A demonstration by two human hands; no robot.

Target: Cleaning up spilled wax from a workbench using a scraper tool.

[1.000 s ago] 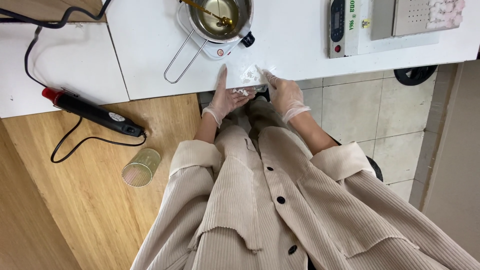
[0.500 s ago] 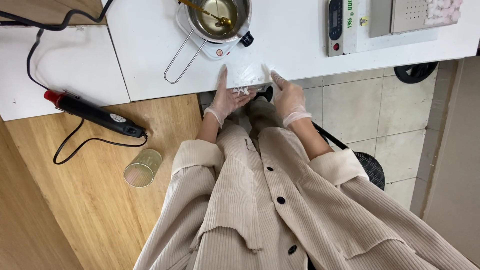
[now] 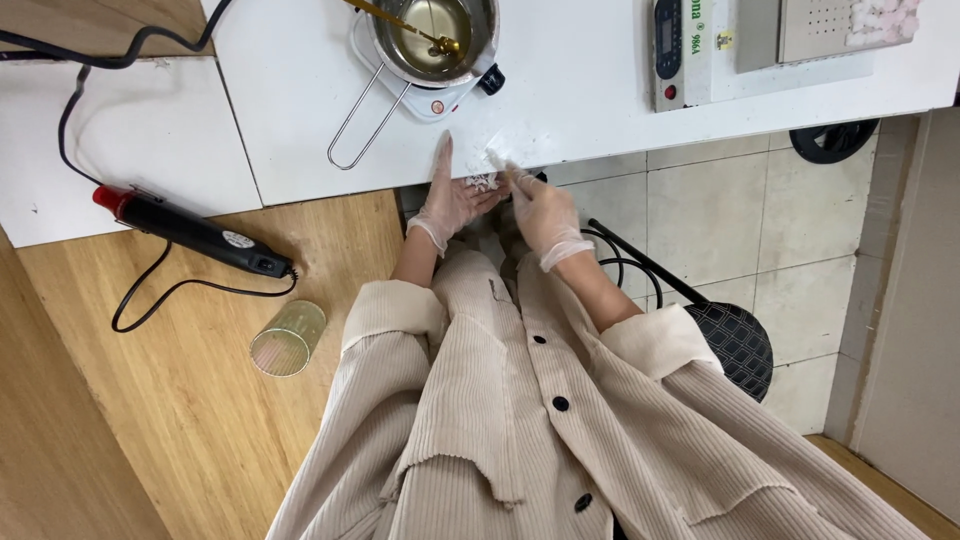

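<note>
Gloved hands at the worktop [image 3: 600,90] edge, working white crumbs.

The left hand [image 3: 452,200] lies flat, fingers extended and loose, beside the white crumbs [image 3: 482,181]. The right hand [image 3: 545,212] pinches a thin white scraper [image 3: 497,160] whose tip rests on the white worktop, below the metal pot [image 3: 432,35].

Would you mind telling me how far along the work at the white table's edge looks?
Done: the metal pot holds clear yellowish liquid. In hand: the gloved left hand cups white crumbly bits at the white table edge while the gloved right hand scrapes toward them. Left: the clear glass jar lies empty.
</note>
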